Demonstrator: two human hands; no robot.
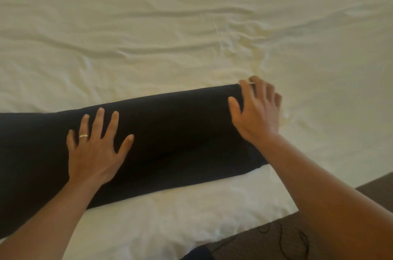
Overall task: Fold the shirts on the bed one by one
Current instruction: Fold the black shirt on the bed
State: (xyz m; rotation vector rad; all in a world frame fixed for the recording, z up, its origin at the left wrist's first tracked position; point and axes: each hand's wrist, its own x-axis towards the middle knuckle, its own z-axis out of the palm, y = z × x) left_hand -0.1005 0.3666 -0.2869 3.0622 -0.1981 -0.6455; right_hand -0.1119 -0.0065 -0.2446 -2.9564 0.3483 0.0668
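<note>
Under both hands: a black shirt (170, 136), folded into a long dark band, lies across the near part of a bed's cream sheet (170, 25), running from the left frame edge to an end beneath the right hand.
Left hand: the left hand (95, 149) lies flat on the shirt, palm down, fingers straight and fanned apart; a pale ring (83, 136) shows on one finger.
Right hand: the right hand (255, 110) rests at the shirt's far right end, thumb out over the dark cloth, fingers loosely bent over the end edge toward the sheet; whether they pinch any cloth cannot be told.
Beyond the fingertips: the sheet stretches away, wrinkled in long creases, most tightly just past the right hand.
Nearer than the wrists: a strip of white bedding (170, 217) shows between the shirt and the bed's edge.
Below the right forearm: brown floor (265, 242) with a thin dark cord (282, 240) looped on it, and a bit of dark cloth (200, 254) at the bottom edge.
</note>
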